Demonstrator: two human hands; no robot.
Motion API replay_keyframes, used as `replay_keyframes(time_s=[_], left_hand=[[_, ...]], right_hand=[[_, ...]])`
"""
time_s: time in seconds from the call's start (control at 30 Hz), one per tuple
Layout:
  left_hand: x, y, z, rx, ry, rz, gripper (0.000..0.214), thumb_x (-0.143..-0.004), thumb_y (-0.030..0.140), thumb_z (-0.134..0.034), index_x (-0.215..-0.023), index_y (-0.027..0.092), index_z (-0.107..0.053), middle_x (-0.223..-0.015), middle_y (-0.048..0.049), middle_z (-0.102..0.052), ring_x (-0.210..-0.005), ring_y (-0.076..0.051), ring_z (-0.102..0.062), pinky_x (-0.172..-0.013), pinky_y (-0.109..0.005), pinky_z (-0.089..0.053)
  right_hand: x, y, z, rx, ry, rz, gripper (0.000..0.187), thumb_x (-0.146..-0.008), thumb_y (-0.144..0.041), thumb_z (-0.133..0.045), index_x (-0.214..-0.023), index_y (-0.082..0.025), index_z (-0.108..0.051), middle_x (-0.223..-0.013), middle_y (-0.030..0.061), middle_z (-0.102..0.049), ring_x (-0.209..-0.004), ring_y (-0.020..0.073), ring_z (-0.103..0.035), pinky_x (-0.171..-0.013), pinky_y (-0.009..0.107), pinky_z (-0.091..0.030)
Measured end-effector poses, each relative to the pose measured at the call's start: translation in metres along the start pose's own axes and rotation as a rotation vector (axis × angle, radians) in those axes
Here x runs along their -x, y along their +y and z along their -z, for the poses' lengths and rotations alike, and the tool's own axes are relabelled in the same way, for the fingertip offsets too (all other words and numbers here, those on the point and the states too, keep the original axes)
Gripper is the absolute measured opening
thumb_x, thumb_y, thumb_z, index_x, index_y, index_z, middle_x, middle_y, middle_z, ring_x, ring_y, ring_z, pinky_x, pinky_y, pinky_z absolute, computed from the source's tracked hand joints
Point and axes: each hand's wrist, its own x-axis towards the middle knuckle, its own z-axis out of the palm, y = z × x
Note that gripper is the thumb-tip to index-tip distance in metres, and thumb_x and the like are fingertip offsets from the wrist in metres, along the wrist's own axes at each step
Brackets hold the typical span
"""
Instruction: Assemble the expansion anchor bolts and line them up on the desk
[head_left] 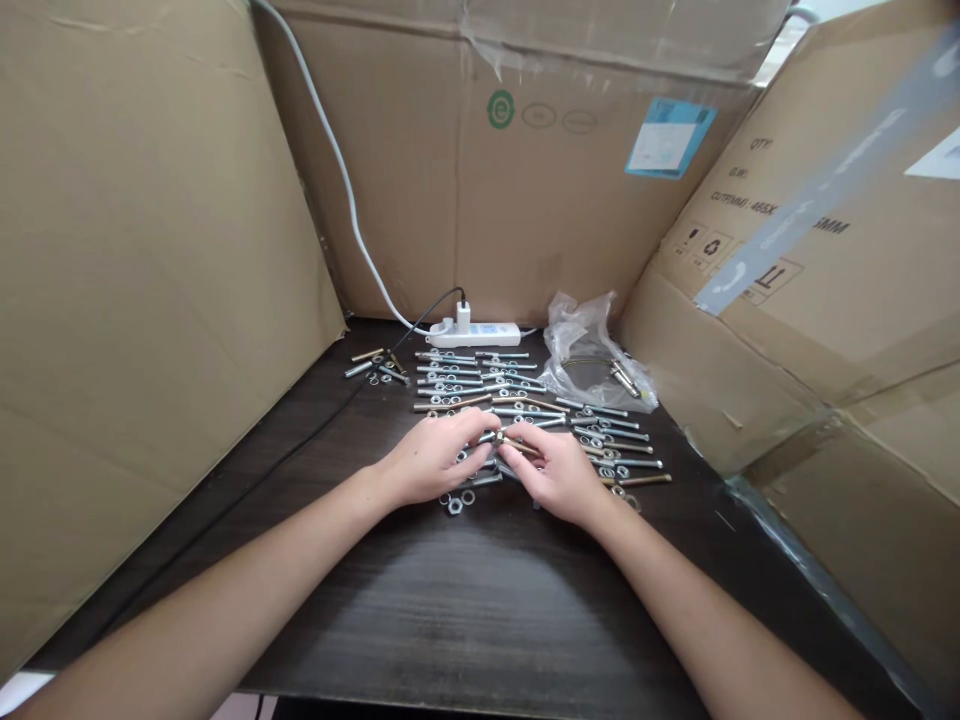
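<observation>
Both hands meet over a spread of long metal bolts [480,385] with nuts and washers on a dark wooden table [450,600]. My left hand [431,458] is closed, its fingertips pinching one end of a bolt [501,438]. My right hand [555,470] is closed too, pinching the other part of the same bolt, near a small nut on it. Loose nuts [456,500] lie just below my left hand. More bolts lie in rows behind and to the right of the hands.
A white power strip [480,333] with a plugged charger and cables sits at the back. A crumpled clear plastic bag [589,350] with a few bolts lies at back right. Cardboard boxes [150,250] wall the table on the left, back and right.
</observation>
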Motion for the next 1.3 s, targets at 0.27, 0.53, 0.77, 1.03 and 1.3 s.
replay_keyframes(time_s=[0.27,0.53,0.77,1.03,1.3], left_hand=[[0.000,0.002,-0.006,0.051,-0.019,0.006,0.016,-0.093,0.025,-0.041,-0.101,0.020,-0.054,-0.092,0.0001,-0.063,-0.078,-0.013,-0.056,-0.069,-0.022,-0.040],[0.000,-0.005,-0.010,-0.003,-0.087,0.029,0.039,-0.098,0.034,-0.026,-0.069,0.018,-0.047,-0.065,0.0020,-0.052,-0.059,-0.012,-0.045,-0.057,-0.024,-0.030],[0.003,0.002,0.000,0.126,0.051,0.040,0.012,-0.092,0.027,-0.041,-0.098,0.020,-0.049,-0.083,0.0018,-0.055,-0.070,-0.012,-0.049,-0.064,-0.023,-0.037],[0.003,0.005,-0.004,0.128,0.021,0.014,0.010,-0.088,0.023,-0.047,-0.099,0.021,-0.048,-0.085,0.0024,-0.055,-0.066,-0.010,-0.047,-0.060,-0.021,-0.037],[0.002,0.007,-0.007,0.121,0.010,0.056,0.010,-0.092,0.025,-0.043,-0.100,0.021,-0.047,-0.079,0.0034,-0.054,-0.065,-0.011,-0.048,-0.061,-0.022,-0.037]], right_hand=[[0.002,0.001,-0.003,0.084,-0.009,0.013,0.022,-0.092,-0.035,-0.049,-0.102,-0.023,-0.065,-0.079,0.0018,-0.072,-0.061,0.0145,-0.064,-0.061,0.022,-0.046],[0.003,-0.008,-0.006,0.091,-0.034,0.072,0.021,-0.091,-0.032,-0.050,-0.099,-0.022,-0.065,-0.079,0.0010,-0.071,-0.060,0.0128,-0.062,-0.058,0.021,-0.042],[0.001,-0.004,-0.007,0.125,0.033,0.029,0.021,-0.090,-0.035,-0.050,-0.094,-0.021,-0.065,-0.061,-0.0018,-0.061,-0.049,0.0110,-0.051,-0.052,0.021,-0.037],[0.002,0.000,-0.007,0.090,0.058,0.022,0.020,-0.088,-0.034,-0.053,-0.097,-0.021,-0.065,-0.063,-0.0015,-0.062,-0.048,0.0103,-0.049,-0.051,0.021,-0.037],[0.001,0.002,-0.007,0.093,0.076,0.029,0.019,-0.087,-0.033,-0.053,-0.096,-0.020,-0.065,-0.067,-0.0003,-0.065,-0.048,0.0104,-0.050,-0.052,0.021,-0.038]])
